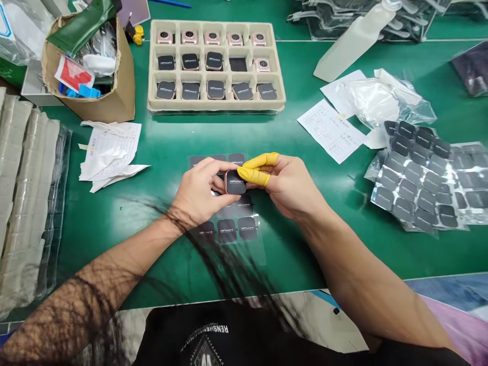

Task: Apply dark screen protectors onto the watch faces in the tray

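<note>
Between my hands is a smartwatch case [235, 184] with a pink-gold edge and a black printed film on its face. My left hand [198, 189] grips it by the edges, thumb below and fingers above. My right hand [280, 178] wears yellow finger cots on thumb and forefinger, which are pinched together at the film's upper right corner. Whether they hold the film or only press it, I cannot make out. Under the hands lies a clear sheet of black printed films [227, 230], partly hidden by them.
A beige compartment tray [216, 108] at the back holds several watches, some pink, some black-covered. A cardboard box [102, 104] of scraps stands left, near crumpled papers [110, 152] and stacked trays [23, 193]. To the right are a white bottle [353, 43], papers [331, 129] and film sheets [415, 183].
</note>
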`<state>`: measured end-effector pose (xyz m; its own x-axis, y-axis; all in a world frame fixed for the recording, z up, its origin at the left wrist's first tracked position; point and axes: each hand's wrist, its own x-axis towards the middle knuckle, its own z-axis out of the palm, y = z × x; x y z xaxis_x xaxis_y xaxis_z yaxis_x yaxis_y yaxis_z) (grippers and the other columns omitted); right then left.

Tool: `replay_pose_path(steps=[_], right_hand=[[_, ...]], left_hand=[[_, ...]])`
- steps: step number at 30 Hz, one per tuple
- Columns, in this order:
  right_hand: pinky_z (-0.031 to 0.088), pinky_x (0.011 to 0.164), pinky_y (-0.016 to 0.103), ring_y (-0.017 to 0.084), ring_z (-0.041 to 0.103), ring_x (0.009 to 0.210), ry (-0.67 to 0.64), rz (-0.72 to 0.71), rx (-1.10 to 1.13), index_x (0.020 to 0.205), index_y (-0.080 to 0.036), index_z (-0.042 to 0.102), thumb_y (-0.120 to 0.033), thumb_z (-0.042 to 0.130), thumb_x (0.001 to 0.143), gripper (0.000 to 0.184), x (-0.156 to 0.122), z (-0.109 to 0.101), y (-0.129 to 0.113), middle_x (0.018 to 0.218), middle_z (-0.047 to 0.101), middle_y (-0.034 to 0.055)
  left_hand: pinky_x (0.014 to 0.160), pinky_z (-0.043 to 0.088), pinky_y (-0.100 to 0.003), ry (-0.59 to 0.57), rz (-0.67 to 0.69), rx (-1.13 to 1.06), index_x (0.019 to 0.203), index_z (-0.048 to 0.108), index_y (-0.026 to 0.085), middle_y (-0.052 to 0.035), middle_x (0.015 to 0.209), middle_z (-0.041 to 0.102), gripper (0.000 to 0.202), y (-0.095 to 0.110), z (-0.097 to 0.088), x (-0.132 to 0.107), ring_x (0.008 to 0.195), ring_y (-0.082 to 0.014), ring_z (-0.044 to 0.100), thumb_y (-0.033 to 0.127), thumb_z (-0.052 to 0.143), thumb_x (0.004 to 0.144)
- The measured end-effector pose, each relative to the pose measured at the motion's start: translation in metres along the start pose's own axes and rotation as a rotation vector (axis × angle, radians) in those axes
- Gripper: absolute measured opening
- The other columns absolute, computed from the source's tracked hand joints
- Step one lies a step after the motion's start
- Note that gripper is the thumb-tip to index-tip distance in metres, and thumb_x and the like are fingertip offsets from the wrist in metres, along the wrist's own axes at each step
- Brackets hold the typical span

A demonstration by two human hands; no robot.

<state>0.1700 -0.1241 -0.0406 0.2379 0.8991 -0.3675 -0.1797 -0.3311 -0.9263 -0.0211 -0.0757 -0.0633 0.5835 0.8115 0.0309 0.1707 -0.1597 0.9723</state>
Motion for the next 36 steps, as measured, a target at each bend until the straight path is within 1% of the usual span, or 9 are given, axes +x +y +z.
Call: replay_pose_path(steps=[10, 14, 17, 19, 23, 26, 30, 33, 36], right_hand=[[0.063, 0.069, 0.035, 0.019, 0.07, 0.08, 0.001, -0.148, -0.174, 0.088, -0.022, 0.08, -0.055, 0.104, 0.059, 0.051, -0.001, -0.001, 0.008, 0.096, 0.075, 0.0041], [0.064, 0.077, 0.044, 0.027, 0.068, 0.106, 0.094, -0.678, -0.598, 0.134, -0.032, 0.075, -0.069, 0.087, 0.08, 0.067, 0.001, -0.017, 0.014, 0.142, 0.06, 0.0115], [0.055, 0.109, 0.061, 0.037, 0.052, 0.139, -0.162, -0.987, -0.976, 0.14, -0.041, 0.073, -0.076, 0.07, 0.092, 0.06, 0.006, -0.025, 0.021, 0.166, 0.043, 0.0092], [0.043, 0.121, 0.068, 0.039, 0.043, 0.147, -0.263, -0.982, -1.133, 0.14, -0.046, 0.073, -0.071, 0.065, 0.098, 0.05, 0.009, -0.025, 0.025, 0.174, 0.036, 0.0048], [0.043, 0.12, 0.07, 0.04, 0.046, 0.142, -0.052, -0.911, -1.052, 0.15, -0.047, 0.066, -0.056, 0.057, 0.106, 0.046, 0.006, -0.014, 0.03, 0.167, 0.048, 0.0077], [0.059, 0.104, 0.059, 0.034, 0.065, 0.122, -0.016, -0.791, -0.759, 0.161, -0.046, 0.053, -0.052, 0.062, 0.104, 0.058, -0.007, 0.002, 0.035, 0.143, 0.067, 0.0091], [0.066, 0.076, 0.043, 0.025, 0.073, 0.087, -0.015, -0.466, -0.4, 0.139, -0.045, 0.068, -0.051, 0.085, 0.085, 0.057, -0.008, 0.014, 0.033, 0.106, 0.076, 0.0009], [0.063, 0.068, 0.035, 0.021, 0.073, 0.082, 0.068, -0.429, -0.288, 0.113, -0.032, 0.077, -0.052, 0.09, 0.079, 0.042, 0.036, 0.008, 0.006, 0.096, 0.077, 0.0006], [0.063, 0.073, 0.034, 0.019, 0.071, 0.08, 0.266, -0.603, -0.474, 0.105, -0.021, 0.078, -0.046, 0.079, 0.089, 0.03, 0.111, -0.001, -0.038, 0.102, 0.08, 0.0069]], left_hand=[[0.077, 0.066, -0.021, 0.024, -0.012, -0.074, 0.117, 0.077, 0.015, 0.0019, 0.102, 0.066, 0.052, 0.002, 0.0, 0.001, 0.07, -0.0059, 0.074, 0.001, 0.09, 0.068], [0.076, 0.065, -0.021, 0.042, -0.096, -0.239, 0.114, 0.074, 0.015, -0.0021, 0.111, 0.071, 0.051, 0.004, -0.001, 0.001, 0.075, -0.0074, 0.074, 0.008, 0.092, 0.067], [0.075, 0.064, -0.023, 0.017, -0.179, -0.367, 0.116, 0.071, 0.014, -0.0028, 0.104, 0.075, 0.057, 0.005, -0.002, 0.003, 0.077, -0.0104, 0.075, 0.013, 0.095, 0.064], [0.076, 0.064, -0.024, 0.016, -0.208, -0.42, 0.116, 0.07, 0.014, -0.0016, 0.097, 0.075, 0.06, 0.005, -0.002, 0.004, 0.077, -0.0115, 0.074, 0.014, 0.097, 0.062], [0.08, 0.065, -0.024, 0.034, -0.193, -0.501, 0.116, 0.071, 0.014, -0.0015, 0.1, 0.072, 0.06, 0.002, -0.003, 0.006, 0.078, -0.0105, 0.074, 0.016, 0.098, 0.063], [0.074, 0.064, -0.022, 0.036, -0.14, -0.47, 0.112, 0.073, 0.015, -0.0027, 0.112, 0.066, 0.055, 0.0, -0.003, 0.005, 0.074, -0.0067, 0.072, 0.015, 0.098, 0.063], [0.076, 0.065, -0.022, 0.055, -0.078, -0.382, 0.111, 0.074, 0.017, -0.0045, 0.124, 0.057, 0.047, 0.001, -0.003, 0.002, 0.075, -0.0044, 0.072, 0.008, 0.091, 0.068], [0.076, 0.067, -0.025, 0.118, -0.101, -0.34, 0.131, 0.064, 0.021, -0.0088, 0.138, 0.053, 0.072, 0.003, -0.001, 0.0, 0.077, -0.0066, 0.075, 0.011, 0.095, 0.066], [0.074, 0.067, -0.027, 0.105, -0.105, -0.291, 0.138, 0.057, 0.021, -0.0118, 0.14, 0.054, 0.076, 0.005, -0.001, -0.002, 0.074, -0.0079, 0.075, 0.015, 0.093, 0.071]])
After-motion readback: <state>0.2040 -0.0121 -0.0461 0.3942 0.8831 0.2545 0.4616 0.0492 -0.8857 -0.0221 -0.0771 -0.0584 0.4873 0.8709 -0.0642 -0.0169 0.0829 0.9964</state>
